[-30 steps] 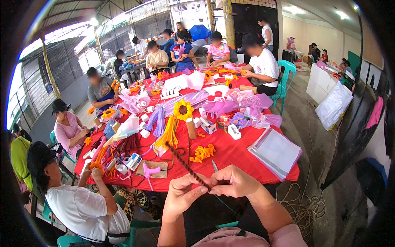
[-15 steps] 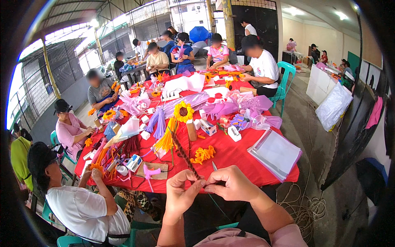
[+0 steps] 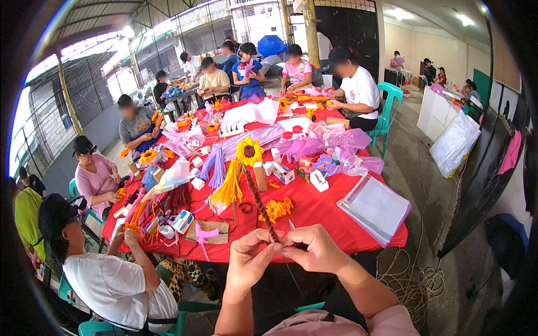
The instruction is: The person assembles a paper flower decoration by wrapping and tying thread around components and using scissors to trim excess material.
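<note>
My left hand (image 3: 250,259) pinches the lower end of a brown twisted pipe cleaner (image 3: 258,203) between thumb and fingers. Close against it, the fingertips of my right hand (image 3: 314,250) are closed on the same lower end. The fuzzy length slants up and away over the table's near edge. A thin dark green strand hangs below my fingers. Just beyond lie a clump of orange looped pipe cleaners (image 3: 278,209), a yellow bundle of pipe cleaners (image 3: 228,187) and a sunflower (image 3: 249,151) with a brown centre.
The red-covered table (image 3: 319,210) also bears a pink glue gun (image 3: 206,233), clear plastic sheets (image 3: 374,210), purple wrapping and small boxes. At my left sits a person in a white shirt (image 3: 115,288). Coiled cord (image 3: 417,291) lies on the floor at right.
The pipe cleaner's far end has swung slightly right and now stands steeper. My hands stay together with small finger shifts. A small dark coil shows on the cloth beside the yellow bundle.
</note>
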`<state>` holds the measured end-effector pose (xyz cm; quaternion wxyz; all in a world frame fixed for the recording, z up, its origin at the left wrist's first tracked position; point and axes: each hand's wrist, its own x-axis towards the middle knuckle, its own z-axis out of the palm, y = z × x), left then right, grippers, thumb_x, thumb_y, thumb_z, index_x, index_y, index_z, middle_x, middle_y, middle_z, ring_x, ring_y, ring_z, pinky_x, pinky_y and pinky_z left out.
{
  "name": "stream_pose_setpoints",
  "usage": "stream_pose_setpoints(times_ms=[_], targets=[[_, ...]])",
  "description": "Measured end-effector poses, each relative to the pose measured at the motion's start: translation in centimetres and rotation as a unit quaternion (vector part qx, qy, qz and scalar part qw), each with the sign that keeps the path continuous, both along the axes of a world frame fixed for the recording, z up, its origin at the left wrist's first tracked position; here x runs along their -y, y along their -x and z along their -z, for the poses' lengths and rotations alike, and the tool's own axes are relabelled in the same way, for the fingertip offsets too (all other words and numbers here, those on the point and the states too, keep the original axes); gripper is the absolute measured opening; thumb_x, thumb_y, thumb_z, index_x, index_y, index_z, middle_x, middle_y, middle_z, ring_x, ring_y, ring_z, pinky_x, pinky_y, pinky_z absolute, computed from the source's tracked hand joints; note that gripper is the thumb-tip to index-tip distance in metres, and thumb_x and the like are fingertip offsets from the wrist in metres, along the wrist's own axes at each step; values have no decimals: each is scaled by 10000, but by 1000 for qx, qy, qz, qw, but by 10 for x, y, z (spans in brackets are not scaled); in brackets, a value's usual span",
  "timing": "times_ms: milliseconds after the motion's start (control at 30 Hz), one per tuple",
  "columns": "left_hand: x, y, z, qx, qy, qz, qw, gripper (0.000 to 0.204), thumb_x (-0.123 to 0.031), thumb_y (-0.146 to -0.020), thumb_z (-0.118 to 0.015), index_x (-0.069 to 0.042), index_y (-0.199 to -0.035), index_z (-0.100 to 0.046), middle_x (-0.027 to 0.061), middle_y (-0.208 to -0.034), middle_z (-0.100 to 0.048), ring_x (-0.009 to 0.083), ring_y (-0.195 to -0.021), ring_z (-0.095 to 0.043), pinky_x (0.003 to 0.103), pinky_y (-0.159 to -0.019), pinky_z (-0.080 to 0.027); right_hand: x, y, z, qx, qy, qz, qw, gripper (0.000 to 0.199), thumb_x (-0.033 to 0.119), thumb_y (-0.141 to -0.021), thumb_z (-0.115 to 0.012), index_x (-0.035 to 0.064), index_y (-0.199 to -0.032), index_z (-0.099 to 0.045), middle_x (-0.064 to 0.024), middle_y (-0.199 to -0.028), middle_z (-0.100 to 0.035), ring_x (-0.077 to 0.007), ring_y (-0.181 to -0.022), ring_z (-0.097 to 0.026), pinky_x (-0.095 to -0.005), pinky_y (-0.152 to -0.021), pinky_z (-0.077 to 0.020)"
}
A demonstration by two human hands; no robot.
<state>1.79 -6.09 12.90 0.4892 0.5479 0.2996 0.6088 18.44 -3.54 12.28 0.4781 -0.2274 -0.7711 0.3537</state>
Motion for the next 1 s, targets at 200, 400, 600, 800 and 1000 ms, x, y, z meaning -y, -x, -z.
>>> stream_pose_setpoints(times_ms=[200, 400, 600, 800, 1000], targets=[[1, 16, 2, -29, -29, 105, 994, 116, 84, -763, -677, 24, -859, -654, 100, -849, -664, 152, -777, -627, 270, -714, -498, -7, -18, -12, 19, 245, -200, 948, 62, 37, -807, -698, -2, -807, -650, 2, -645, -594, -55, -541, -533, -200, -473, -380], [0, 16, 2, -19, -20, 71, 997, 109, 85, -764, -686, 7, -806, -624, 77, -830, -662, 116, -763, -612, 238, -702, -482, -1, -12, -12, 21, 200, -139, 970, 119, 112, -826, -698, 11, -787, -646, 10, -644, -605, -42, -519, -542, -202, -461, -395], [-1, 8, 6, -15, -32, -33, 999, 117, 88, -779, -673, 2, -787, -595, 33, -793, -638, 82, -738, -580, 218, -694, -460, 2, -8, -9, 18, 63, -50, 997, 42, -7, -803, -689, -4, -807, -648, -10, -672, -623, -39, -551, -560, -214, -466, -410], [-8, -9, 11, -126, -98, -201, 967, 132, 71, -764, -673, -4, -730, -570, 9, -719, -590, 79, -647, -524, 222, -621, -426, 9, 9, 0, 69, -104, 180, 976, 81, -1, -767, -674, -10, -750, -595, -148, -657, -596, -257, -563, -618, -333, -485, -431], [-5, -22, 18, -202, -107, -281, 932, 128, 49, -764, -673, 11, -718, -559, 20, -690, -567, 77, -675, -509, 228, -627, -415, 12, 17, 16, 63, -94, 202, 973, 79, -27, -735, -649, -15, -771, -580, -178, -696, -588, -332, -654, -616, -366, -526, -444]])
